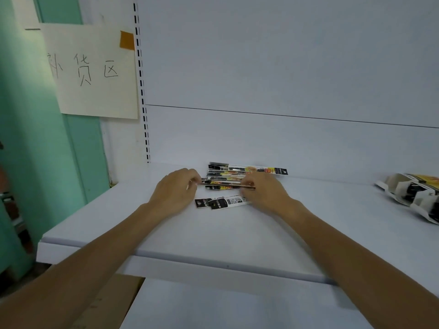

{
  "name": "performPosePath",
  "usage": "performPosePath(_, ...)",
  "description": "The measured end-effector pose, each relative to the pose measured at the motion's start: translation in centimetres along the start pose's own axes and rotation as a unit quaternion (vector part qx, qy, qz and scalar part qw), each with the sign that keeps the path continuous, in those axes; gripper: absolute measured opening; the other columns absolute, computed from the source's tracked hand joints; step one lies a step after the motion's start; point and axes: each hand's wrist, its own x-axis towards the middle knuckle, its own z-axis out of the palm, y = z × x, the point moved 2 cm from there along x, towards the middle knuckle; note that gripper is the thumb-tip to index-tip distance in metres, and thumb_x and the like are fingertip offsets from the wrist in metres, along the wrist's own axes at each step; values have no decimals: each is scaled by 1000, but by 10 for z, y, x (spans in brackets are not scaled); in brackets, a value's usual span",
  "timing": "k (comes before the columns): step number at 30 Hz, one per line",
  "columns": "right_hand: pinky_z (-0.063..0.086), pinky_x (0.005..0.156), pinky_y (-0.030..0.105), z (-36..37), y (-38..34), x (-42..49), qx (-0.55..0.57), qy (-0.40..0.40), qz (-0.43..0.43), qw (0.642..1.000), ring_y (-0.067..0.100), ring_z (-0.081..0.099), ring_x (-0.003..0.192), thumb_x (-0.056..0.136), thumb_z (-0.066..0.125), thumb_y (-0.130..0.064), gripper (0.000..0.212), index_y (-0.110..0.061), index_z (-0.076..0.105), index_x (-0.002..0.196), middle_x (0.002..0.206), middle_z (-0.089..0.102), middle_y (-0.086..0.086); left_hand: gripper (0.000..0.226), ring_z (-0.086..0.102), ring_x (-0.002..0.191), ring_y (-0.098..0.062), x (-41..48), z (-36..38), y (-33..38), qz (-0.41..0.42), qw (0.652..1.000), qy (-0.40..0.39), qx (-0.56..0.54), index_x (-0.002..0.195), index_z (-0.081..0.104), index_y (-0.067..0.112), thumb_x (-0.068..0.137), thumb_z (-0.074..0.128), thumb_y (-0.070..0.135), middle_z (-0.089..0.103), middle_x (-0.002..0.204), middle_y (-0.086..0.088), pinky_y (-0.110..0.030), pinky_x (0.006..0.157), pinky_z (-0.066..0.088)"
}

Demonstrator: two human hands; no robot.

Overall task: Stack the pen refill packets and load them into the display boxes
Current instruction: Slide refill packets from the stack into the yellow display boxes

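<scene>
**Both hands on a thin stack of refill packets**

At the middle of the frame, on a white shelf (213,233), the person's two bare arms reach in from the lower corners. The left hand (174,189) and the right hand (262,191) each pinch one end of a thin stack (222,184) of refill packets, holding it lengthwise between them, fingertips closed on its ends. Whether the stack is just clear of the shelf or touching it is hard to tell.

Just behind the stack, against the shelf's back panel (285,67), more packets (247,169) lie spread flat, black and yellow, overlapping one another. Just below the hands, nearer the shelf's front edge, two more packets (221,202) lie side by side, their far ends hidden under the right hand.

At the right edge of the frame, well apart from the hands, display boxes (413,193) lie tipped over on the shelf, white and black with a yellow patch.

In the upper left, a paper sign (92,72) with handwritten characters hangs on the wall, held by orange tape (127,40).
</scene>
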Motion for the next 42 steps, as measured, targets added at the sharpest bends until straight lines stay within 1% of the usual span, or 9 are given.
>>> performPosePath(8, 35, 67, 29, 16, -3, -5, -80, -20, -79, 993, 20, 46, 84, 90, 44, -22, 27, -15, 61, 70, 78, 48, 1, 52, 43, 120, -15, -3, 14, 1, 15, 994, -82, 64, 123, 55, 25, 85, 48, 59, 54, 127, 6, -30, 96, 33)
performPosePath(10, 40, 73, 30, 17, -3, -7, -53, -32, -76, 995, 16, 47, 90, 91, 46, -28, 25, -12, 65, 87, 91, 54, 0, 54, 42, 121, -15, -3, 15, 1, 21, 994, -90, 66, 125, 53, 25, 85, 49, 60, 53, 130, 5, -30, 97, 33)
performPosePath(14, 45, 71, 31, 13, -3, -11, -20, -33, -67, 997, 15, 54, 85, 87, 52, -35, 21, -16, 60, 87, 89, 61, -5, 51, 42, 120, -15, -4, 17, -1, 14, 994, -86, 59, 122, 55, 24, 83, 54, 57, 54, 128, 5, -27, 93, 32)
performPosePath(18, 39, 95, 37, 12, 0, -13, -47, -44, -73, 995, 17, 44, 112, 90, 50, -40, 38, -16, 57, 118, 118, 55, -1, 46, 46, 114, -16, -4, 16, -4, -18, 997, -65, 47, 114, 59, 23, 82, 57, 56, 55, 122, 2, -27, 90, 34)
performPosePath(22, 40, 81, 29, 12, 1, -14, -46, -32, -80, 995, 13, 51, 98, 90, 49, -43, 35, -15, 62, 108, 105, 64, -1, 46, 46, 114, -17, -4, 16, -4, -23, 997, -62, 47, 114, 60, 22, 82, 58, 54, 55, 121, 1, -29, 92, 36)
performPosePath(29, 30, 102, 28, 12, 0, -17, -47, -18, -84, 995, 14, 36, 127, 92, 48, -43, 47, -18, 48, 132, 134, 47, -3, 42, 43, 117, -16, -5, 17, -6, -9, 997, -66, 30, 118, 56, 23, 85, 57, 49, 54, 123, 3, -26, 92, 33)
performPosePath(36, 38, 92, 31, 11, 0, -15, -56, 33, -78, 995, 16, 50, 108, 89, 52, -44, 37, -20, 60, 116, 105, 64, -3, 46, 43, 116, -15, -5, 17, -7, -8, 998, -55, 17, 122, 52, 21, 84, 59, 46, 53, 122, 3, -27, 93, 35)
performPosePath(39, 36, 94, 28, 12, 0, -16, -36, 27, -100, 994, 13, 46, 117, 90, 53, -41, 41, -22, 54, 126, 121, 56, -5, 48, 42, 119, -16, -5, 17, -8, -6, 999, -51, 15, 124, 51, 20, 85, 59, 46, 52, 126, 3, -28, 96, 35)
performPosePath(42, 42, 82, 27, 12, 1, -17, 4, -12, -101, 995, 13, 54, 104, 90, 52, -43, 35, -22, 59, 118, 111, 63, -6, 45, 45, 117, -17, -5, 17, -7, 3, 998, -55, 11, 124, 53, 20, 86, 59, 44, 54, 124, 3, -29, 95, 36)
